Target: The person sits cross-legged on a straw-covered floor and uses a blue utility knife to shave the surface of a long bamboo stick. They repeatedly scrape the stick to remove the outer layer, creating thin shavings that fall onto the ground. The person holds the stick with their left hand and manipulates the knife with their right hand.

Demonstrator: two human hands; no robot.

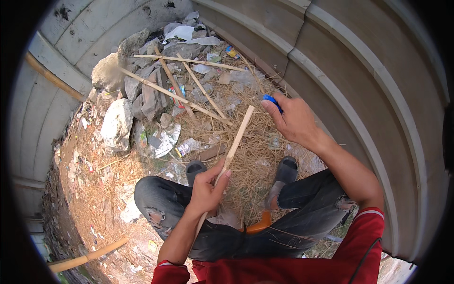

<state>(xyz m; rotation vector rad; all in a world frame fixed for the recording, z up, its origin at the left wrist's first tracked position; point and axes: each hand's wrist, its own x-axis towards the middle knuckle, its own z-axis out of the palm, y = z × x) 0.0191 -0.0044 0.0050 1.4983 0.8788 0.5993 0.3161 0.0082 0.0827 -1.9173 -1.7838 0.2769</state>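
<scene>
My left hand (pixel 209 188) is closed round a pale, split bamboo stick (pixel 238 137). Its squared upper end points up and away, while the lower end runs back along my left forearm. Off to the right and apart from the stick, my right hand (pixel 297 120) grips a small blue-handled tool (pixel 273 102). Fingers cover most of that tool, and I cannot make out a blade. Beyond both hands, several similar bamboo sticks (pixel 170 92) lie crossed over stones and litter.
Pale rocks (pixel 118 124) and torn wrappers fill the far left. Dry straw-like shavings (pixel 255 175) cover the ground round my grey slippers (pixel 286 169). Corrugated metal sheeting (pixel 359 85) rises close on the right. An orange curved object (pixel 259 224) sits between my legs. Bamboo poles (pixel 90 255) stand at left.
</scene>
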